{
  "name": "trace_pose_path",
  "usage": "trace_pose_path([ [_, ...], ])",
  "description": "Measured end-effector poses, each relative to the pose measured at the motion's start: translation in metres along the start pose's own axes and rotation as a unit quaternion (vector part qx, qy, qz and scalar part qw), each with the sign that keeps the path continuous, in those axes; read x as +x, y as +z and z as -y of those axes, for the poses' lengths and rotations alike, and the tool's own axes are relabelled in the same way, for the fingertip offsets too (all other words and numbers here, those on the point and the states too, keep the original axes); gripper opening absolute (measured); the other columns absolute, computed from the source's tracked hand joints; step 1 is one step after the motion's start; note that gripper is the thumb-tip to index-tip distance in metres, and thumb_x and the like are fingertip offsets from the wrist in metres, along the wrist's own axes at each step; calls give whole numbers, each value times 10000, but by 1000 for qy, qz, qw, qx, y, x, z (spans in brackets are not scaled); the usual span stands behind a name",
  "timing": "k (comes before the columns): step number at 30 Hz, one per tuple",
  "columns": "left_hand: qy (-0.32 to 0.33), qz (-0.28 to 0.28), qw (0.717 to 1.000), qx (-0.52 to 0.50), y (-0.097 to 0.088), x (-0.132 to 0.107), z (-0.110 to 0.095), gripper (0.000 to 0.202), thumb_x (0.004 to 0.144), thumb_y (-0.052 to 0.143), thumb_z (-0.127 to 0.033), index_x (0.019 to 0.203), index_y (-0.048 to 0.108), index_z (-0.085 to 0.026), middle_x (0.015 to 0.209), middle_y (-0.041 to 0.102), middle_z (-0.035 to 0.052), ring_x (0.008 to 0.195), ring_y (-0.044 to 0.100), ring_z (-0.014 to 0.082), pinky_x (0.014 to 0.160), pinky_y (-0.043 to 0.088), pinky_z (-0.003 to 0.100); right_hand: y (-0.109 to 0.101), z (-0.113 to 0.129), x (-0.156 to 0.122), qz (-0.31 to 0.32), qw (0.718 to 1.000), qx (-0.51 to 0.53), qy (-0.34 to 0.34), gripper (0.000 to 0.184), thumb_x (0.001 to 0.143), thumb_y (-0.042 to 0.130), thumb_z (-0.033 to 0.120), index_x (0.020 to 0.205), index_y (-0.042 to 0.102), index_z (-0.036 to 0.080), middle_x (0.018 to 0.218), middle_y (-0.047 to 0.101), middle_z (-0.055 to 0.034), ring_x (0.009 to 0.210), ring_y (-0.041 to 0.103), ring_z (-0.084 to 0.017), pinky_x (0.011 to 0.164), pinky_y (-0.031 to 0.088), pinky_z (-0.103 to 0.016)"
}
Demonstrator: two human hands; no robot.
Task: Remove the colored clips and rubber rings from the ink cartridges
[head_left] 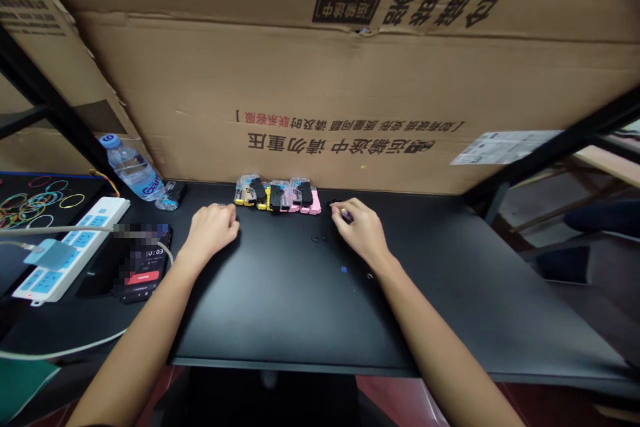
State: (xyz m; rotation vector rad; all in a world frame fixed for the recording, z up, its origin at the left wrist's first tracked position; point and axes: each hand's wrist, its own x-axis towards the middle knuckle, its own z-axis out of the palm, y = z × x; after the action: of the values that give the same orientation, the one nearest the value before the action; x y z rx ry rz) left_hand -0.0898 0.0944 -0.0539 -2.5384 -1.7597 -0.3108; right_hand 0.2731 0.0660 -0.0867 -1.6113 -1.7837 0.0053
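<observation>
My left hand [214, 230] rests on the black table with its fingers curled closed; nothing shows between them. It is just left of a row of small clear-topped plastic blocks [250, 191] with black parts and yellow or pink bases. My right hand [364, 232] is closed around a small dark piece with a yellowish part [346, 215], mostly hidden by the fingers. A small black item [334, 203] lies by its fingertips. Between my hands and near my right wrist are two tiny black rings [315, 238], a blue bit [344, 269] and a small ring-like piece [370, 275].
A large cardboard sheet [310, 73] stands along the table's back edge. On the left are a water bottle [133, 170], a white power strip [95, 237] with cables, a phone [147, 273] and coloured rubber bands [30, 203]. Black metal posts [525, 160] flank the table.
</observation>
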Motion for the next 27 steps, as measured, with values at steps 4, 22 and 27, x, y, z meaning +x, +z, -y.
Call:
trace_pose_path([
  [4, -20, -79, 996, 23, 6, 3, 12, 106, 922, 593, -179, 884, 681, -223, 959, 756, 123, 980, 663, 331, 772, 520, 398, 4, 5, -3, 35, 999, -2, -12, 262, 999, 595, 319, 1045, 832, 219, 1025, 787, -93, 838, 740, -254, 751, 550, -367],
  [22, 145, -83, 985, -44, 28, 3, -18, 500, 952, 529, -111, 1427, 682, -126, 1723, 443, 145, 1576, 429, 368, 1279, 413, 552, 3, 14, -5, 54, 998, 24, -20, 239, 977, 596, 265, 1025, 827, 229, 1040, 790, -93, 892, 762, -262, 794, 560, -356],
  [27, 140, -107, 982, -62, 30, 8, -14, 462, 967, 545, -127, 1412, 663, -90, 1741, 391, 194, 1603, 393, 376, 1305, 399, 553, 5, 13, -6, 59, 998, 23, -28, 239, 986, 593, 267, 1031, 824, 224, 1018, 785, -91, 886, 760, -263, 796, 560, -360],
])
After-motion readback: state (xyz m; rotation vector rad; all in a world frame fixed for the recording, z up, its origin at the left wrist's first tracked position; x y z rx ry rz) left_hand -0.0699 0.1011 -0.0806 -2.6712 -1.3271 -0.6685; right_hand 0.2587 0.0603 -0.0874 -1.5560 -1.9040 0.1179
